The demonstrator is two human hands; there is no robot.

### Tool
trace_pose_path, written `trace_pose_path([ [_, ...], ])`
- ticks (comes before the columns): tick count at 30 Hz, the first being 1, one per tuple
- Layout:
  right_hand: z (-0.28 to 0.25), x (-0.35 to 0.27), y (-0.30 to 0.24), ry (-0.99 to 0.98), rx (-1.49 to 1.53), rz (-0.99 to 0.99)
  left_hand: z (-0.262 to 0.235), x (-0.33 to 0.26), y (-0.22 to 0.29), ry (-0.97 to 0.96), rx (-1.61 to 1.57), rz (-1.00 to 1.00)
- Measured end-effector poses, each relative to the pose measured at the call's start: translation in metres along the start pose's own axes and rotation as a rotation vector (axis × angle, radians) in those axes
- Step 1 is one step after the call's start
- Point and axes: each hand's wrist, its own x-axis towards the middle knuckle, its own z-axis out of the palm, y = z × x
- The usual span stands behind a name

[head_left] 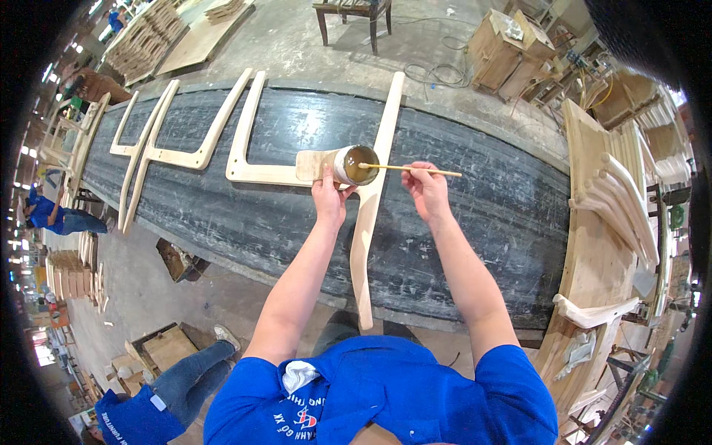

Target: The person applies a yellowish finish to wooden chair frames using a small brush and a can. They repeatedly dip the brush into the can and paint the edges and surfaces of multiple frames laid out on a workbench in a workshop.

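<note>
The left hand (328, 194) grips a tilted can (354, 165) of brown glue just above a pale wooden frame (367, 222). The right hand (424, 185), close beside it, pinches a thin stick (415, 170) whose tip dips into the can. Both work over a dark bench (475, 222).

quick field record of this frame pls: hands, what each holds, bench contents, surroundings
left hand: grips a round tin of brownish liquid, tilted on its side, open mouth to the right
right hand: pinches a thin wooden stick, tip inside the tin
under the hands: a pale curved wooden frame part on the dark bench top
bench, left: more frame parts laid in a row
right side: stacked curved wooden pieces
lower left: another person in blue, crouching
</note>
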Motion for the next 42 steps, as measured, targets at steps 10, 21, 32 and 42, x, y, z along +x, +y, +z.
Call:
trace_pose_path([
  [10, -0.02, 0.027, 0.003, 0.221, -0.12, -0.001, -0.001, 0.034, -0.039, 0.119, 0.041, -0.156],
  [21, 0.014, 0.056, 0.0, -0.174, -1.294, -0.448, -0.081, -0.031, -0.019, 0.12, -0.101, -0.133],
  [32, 0.031, 0.082, 0.018, -0.37, -1.43, -0.536, -0.101, -0.101, -0.074, 0.18, -0.129, -0.342],
  [42, 0.031, 0.085, 0.028, -0.5, -1.652, -0.482, -0.1, -0.102, -0.082, 0.138, -0.065, -0.202],
])
